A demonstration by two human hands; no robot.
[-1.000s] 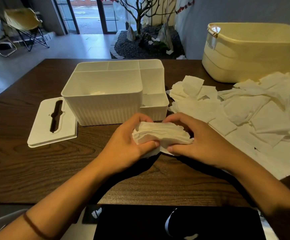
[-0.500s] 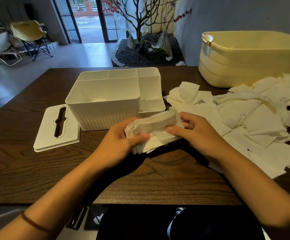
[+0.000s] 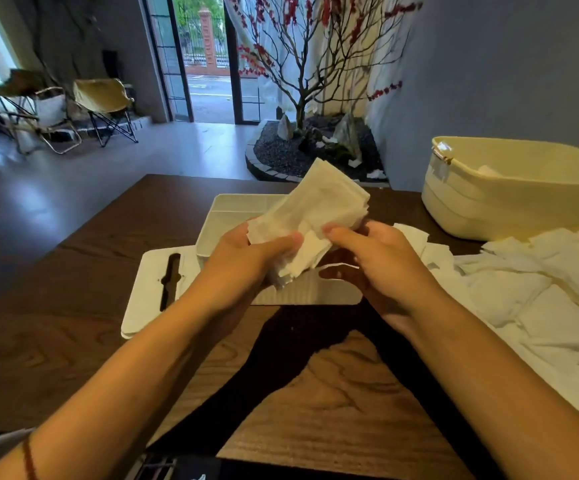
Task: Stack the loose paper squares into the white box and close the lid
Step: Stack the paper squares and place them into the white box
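Lid (image 3: 153,289): off, flat on the table (image 3: 73,341), left of the white box (image 3: 219,220).
My left hand (image 3: 246,261): grips the gathered paper stack (image 3: 315,216), raised above the box.
My right hand (image 3: 381,261): fingers curled, pinching the stack's edge.
Step, as I judge it: loading; next, lower the stack squarely in.
Box contents: hidden.
Loose squares (image 3: 523,299): many remain, right.
Yellow tub (image 3: 509,206): a scrap inside.

walls: grey wall (image 3: 489,81) at right, darker grey at left
floor: pale grey floor (image 3: 73,181), glossy, caught daylight
doors: dark-framed glass doors (image 3: 205,64) showed a street and fence outside
furniture: folding chairs (image 3: 104,105) stood at far left; dark wood-grain table (image 3: 333,403) up front
decor: bare red-blossom tree (image 3: 302,57) rose from a gravel bed (image 3: 281,154) with rocks
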